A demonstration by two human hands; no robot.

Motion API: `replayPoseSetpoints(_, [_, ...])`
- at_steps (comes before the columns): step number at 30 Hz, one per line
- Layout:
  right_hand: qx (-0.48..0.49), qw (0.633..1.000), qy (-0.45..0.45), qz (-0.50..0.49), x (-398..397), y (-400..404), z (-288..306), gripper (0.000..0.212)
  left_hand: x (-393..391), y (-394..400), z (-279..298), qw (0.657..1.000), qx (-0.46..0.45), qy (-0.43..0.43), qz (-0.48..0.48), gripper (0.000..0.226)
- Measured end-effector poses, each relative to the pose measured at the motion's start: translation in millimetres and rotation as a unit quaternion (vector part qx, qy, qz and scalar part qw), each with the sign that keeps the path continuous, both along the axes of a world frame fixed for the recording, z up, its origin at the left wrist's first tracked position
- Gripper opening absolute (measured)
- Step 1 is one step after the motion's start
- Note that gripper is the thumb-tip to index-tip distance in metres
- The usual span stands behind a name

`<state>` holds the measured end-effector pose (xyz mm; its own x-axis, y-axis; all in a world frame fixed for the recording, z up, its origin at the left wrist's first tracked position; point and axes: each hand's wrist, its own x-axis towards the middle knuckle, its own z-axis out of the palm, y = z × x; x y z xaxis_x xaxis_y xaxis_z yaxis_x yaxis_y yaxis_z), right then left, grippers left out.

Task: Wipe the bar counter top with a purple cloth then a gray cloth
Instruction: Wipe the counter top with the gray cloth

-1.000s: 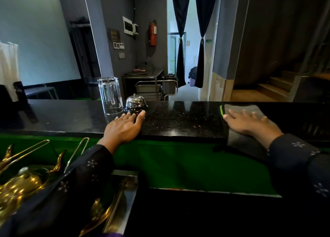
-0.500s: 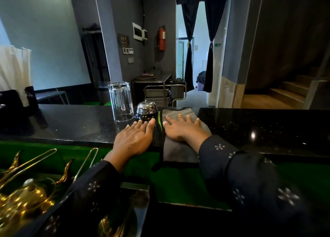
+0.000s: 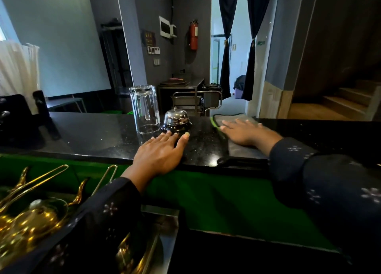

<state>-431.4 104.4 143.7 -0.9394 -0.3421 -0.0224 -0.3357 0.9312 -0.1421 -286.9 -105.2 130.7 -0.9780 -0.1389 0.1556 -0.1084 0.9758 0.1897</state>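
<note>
Desk [image 3: 99, 135] first: a long slab of polished black speckled stone, glossy enough to mirror the room, running under both hands. Below its near edge hangs a flat green panel [image 3: 206, 193].

On the stone, beneath the right hand [image 3: 246, 132], lies the soft gray cloth with a bright green hem [image 3: 243, 152], its near end draping over the edge. The palm lies flat, fingers straight and spread, likely so the pressure carries the fabric across the surface (a wiping hold, not a grip). No purple cloth is in view, so I judge this the second pass.

Left hand [image 3: 159, 152] rests flat and relaxed on the stone, holding nothing, probably as a brace. Just beyond its fingertips sit an upturned clear glass tumbler [image 3: 145, 108] and, smallest, a domed chrome call bell on a black base [image 3: 176, 119], both hard and smooth.
</note>
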Motion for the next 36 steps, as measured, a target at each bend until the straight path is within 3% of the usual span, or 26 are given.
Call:
replayPoseSetpoints(4, [0.011,0.993,-0.019,-0.12,8,90,5,0.065,0,2,0,1.0,0.001,-0.008,0.001,0.078])
replayPoseSetpoints(7, [0.013,0.986,-0.013,-0.168,29,99,6,0.064,2,8,3,1.0,0.007,-0.001,0.011,0.075])
replayPoseSetpoints(14, [-0.006,1.0,0.006,0.024,98,-13,0,0.061,3,17,11,0.998,-0.028,-0.028,0.057,0.071])
replayPoseSetpoints(18, [-0.011,0.998,0.0,0.054,124,-5,0,0.058,5,57,17,0.996,-0.084,0.04,0.01,0.061])
replayPoseSetpoints(23, [-0.02,0.998,0.049,0.024,144,69,-10,0.054,10,99,5,0.996,0.009,0.04,-0.081,0.066])
replayPoseSetpoints(26, [-0.018,0.998,0.063,-0.024,141,127,-11,0.053,10,102,0,0.996,-0.032,0.018,-0.083,0.07])
replayPoseSetpoints(30, [0.004,0.996,0.012,-0.085,93,171,-4,0.055,8,104,1,0.996,-0.049,0.002,-0.074,0.067])
replayPoseSetpoints(36, [0.003,0.994,-0.013,-0.104,45,150,7,0.063,9,110,1,0.997,-0.061,0.023,-0.051,0.061])
